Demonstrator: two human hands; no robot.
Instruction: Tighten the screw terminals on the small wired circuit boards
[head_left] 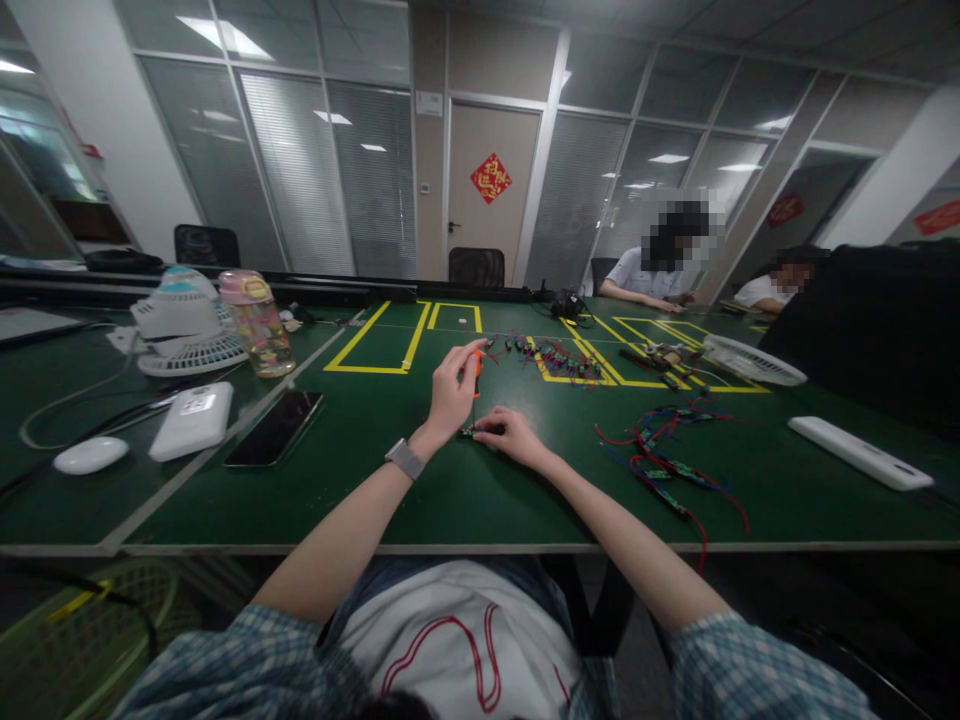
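Note:
My left hand (452, 388), with a watch on its wrist, is closed around the orange and black handle of a screwdriver (478, 370). Its thin shaft points straight down to a small green circuit board (466, 433) on the table; whether the tip sits in a screw is too small to tell. With pinched fingers my right hand (513, 438) steadies that board, covering part of it. Beyond my hands lies a pile of small wired boards (559, 360). To the right, several more boards with red and blue wires (660, 465) are spread out.
On the left of the green table (390, 500) are a black phone (274, 428), a white power bank (192, 420), a fan (184, 325) and a bottle (259, 325). A white power strip (859, 452) lies right. Two people sit across. Yellow tape marks the far half.

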